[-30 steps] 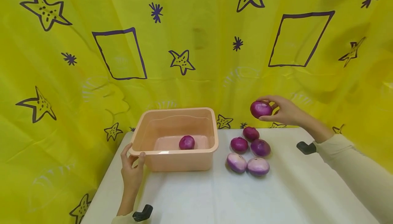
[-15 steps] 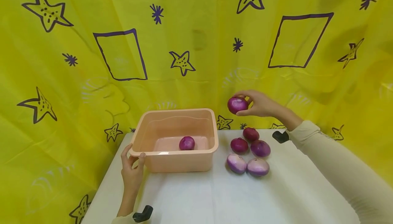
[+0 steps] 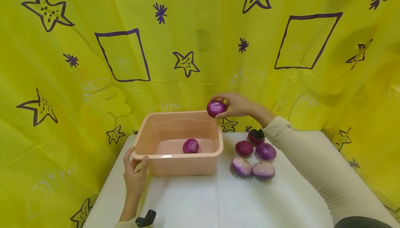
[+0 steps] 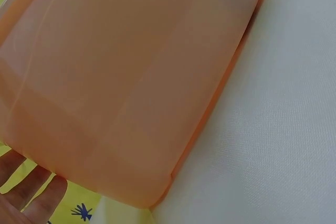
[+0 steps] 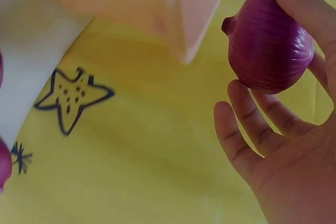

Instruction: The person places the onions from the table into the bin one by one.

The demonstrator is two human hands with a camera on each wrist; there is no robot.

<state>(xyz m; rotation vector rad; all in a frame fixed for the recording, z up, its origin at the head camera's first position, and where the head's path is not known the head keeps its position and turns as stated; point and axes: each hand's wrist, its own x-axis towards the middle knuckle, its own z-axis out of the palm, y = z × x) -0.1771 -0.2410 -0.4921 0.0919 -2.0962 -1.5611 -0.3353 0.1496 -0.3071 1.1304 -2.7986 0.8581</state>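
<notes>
A purple-red onion (image 3: pixel 215 109) is held in my right hand (image 3: pixel 236 105), up near the far right corner of a peach plastic basin (image 3: pixel 182 166). In the right wrist view, thumb and fingertips grip this onion (image 5: pixel 269 43) with its dark stub facing the basin's rim. My left hand (image 3: pixel 135 178) grips the basin at its near left corner, thumb on the front rim. The left wrist view has its fingers (image 4: pixel 46 198) against the basin's outer wall (image 4: pixel 105 77). Another red onion (image 3: pixel 190 146) lies on the basin floor, toward the right.
Right of the basin, several onions sit on the white table: dark red ones (image 3: pixel 244 148) behind, paler purple-white ones (image 3: pixel 264 170) in front. My right sleeve (image 3: pixel 306 158) passes above the table beside them. A yellow patterned curtain (image 3: pixel 200 92) hangs behind the table.
My right hand has carried its onion leftward, from above the onion group to the basin's far right corner. My left hand, the basin and the other onions have stayed in place.
</notes>
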